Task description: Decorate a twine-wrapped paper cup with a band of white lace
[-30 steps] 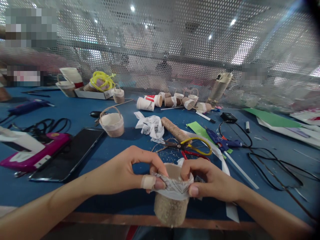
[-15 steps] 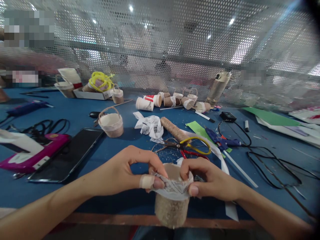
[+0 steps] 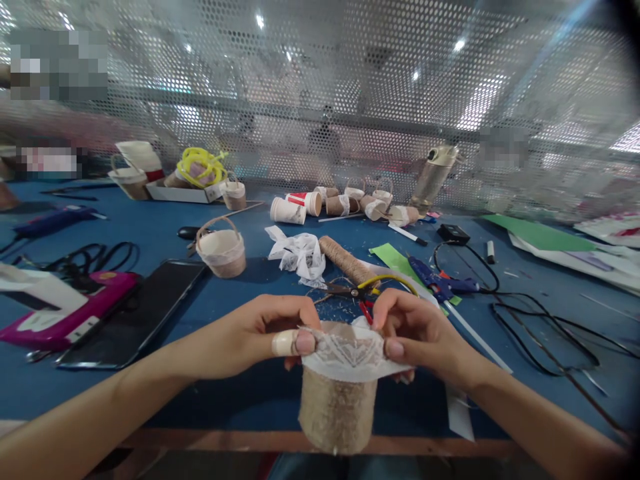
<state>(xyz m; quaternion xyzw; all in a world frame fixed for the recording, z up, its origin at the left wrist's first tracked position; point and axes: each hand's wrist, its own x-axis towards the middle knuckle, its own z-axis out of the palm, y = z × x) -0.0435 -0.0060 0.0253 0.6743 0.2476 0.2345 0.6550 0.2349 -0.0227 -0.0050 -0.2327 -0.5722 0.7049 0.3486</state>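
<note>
A twine-wrapped paper cup point(image 3: 338, 413) is held upright at the table's front edge, with white lace trim point(image 3: 345, 353) around its rim. My left hand point(image 3: 280, 333), its thumb bandaged, pinches the lace and rim on the left. On the right, my right hand point(image 3: 415, 333) pinches the lace between thumb and forefinger, holding it stretched slightly out from the cup. Fingers cover both ends of the rim. Just behind lie yellow-handled scissors point(image 3: 356, 292), a roll of twine point(image 3: 345, 259) and a crumpled heap of lace point(image 3: 300, 253).
A small handled basket point(image 3: 223, 253) stands left of centre. Nearby lie a black phone point(image 3: 135, 313) and a magenta box point(image 3: 100, 307). A blue glue gun point(image 3: 440, 277) with its cord is at right. Several cups and baskets line the perforated metal screen point(image 3: 300, 80).
My right hand has moved its fingers out of the cup's mouth and drawn the lace to the right. The lace, bunched before, now lies flatter across the front.
</note>
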